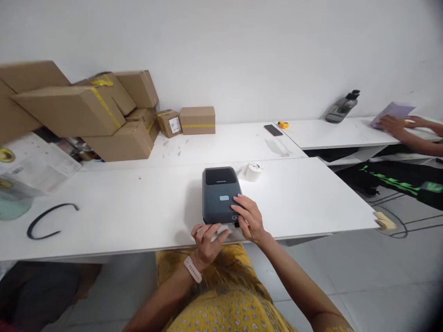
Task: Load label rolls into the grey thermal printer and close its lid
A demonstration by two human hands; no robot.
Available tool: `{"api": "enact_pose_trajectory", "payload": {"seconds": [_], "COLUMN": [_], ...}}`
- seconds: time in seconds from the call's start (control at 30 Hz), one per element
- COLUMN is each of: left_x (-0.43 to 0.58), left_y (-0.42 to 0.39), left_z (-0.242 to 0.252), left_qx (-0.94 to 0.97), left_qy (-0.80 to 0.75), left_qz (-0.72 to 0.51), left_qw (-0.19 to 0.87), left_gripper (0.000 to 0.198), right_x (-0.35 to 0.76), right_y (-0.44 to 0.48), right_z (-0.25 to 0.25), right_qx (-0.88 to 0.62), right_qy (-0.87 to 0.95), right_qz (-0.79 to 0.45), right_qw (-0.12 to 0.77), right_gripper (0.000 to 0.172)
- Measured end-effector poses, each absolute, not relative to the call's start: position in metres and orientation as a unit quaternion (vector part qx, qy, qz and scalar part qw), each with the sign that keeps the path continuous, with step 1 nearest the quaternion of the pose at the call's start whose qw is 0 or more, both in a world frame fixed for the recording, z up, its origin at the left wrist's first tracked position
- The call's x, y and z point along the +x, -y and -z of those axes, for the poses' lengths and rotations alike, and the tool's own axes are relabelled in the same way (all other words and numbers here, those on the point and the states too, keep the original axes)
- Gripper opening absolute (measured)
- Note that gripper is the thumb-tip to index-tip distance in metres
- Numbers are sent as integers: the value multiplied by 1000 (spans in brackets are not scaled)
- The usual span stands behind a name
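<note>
A dark grey label printer (221, 196) with a black window at its far end sits on the white table in front of me. My right hand (251, 219) rests on its near right corner, fingers spread over the top and side. At the front edge is my left hand (206, 243), its fingertips against the printer's lower left edge and its thumb stretched out. A small piece of white paper (226, 228) shows at the printer's front, beside my left thumb; whether the thumb touches it I cannot tell. Just behind the printer, to the right, stands a white label roll (254, 171).
Cardboard boxes (72, 108) are stacked at the back left. A black curved band (38, 221) lies on the left. Along the back are a phone (273, 130), a yellow tape measure (283, 125) and dark bottles (342, 108). At far right another person's hands (394, 123) hold a lilac packet (398, 109).
</note>
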State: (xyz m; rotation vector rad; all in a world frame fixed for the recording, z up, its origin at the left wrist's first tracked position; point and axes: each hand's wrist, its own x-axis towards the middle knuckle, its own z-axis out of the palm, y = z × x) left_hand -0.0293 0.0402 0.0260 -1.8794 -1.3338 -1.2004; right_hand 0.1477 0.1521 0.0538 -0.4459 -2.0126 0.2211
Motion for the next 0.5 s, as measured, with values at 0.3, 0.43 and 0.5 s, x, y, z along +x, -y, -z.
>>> {"api": "enact_pose_trajectory", "payload": {"seconds": [0.3, 0.43, 0.5], "left_x": [-33, -38, -40], "left_y": [-50, -60, -62], "left_z": [-11, -7, -6], "left_qx": [-700, -706, -707], "left_qy": [504, 503, 495], "left_qz": [434, 434, 445], "left_qw": [258, 244, 238], "left_gripper": [37, 59, 62], "right_x": [144, 134, 131], "right_y": [-150, -149, -147], "right_z": [-21, -13, -12], "right_qx": [-166, -179, -185], "right_qy": [823, 790, 780], "right_qz": [-82, -75, -69], "right_qw": [537, 582, 594], "right_gripper": [51, 48, 47]}}
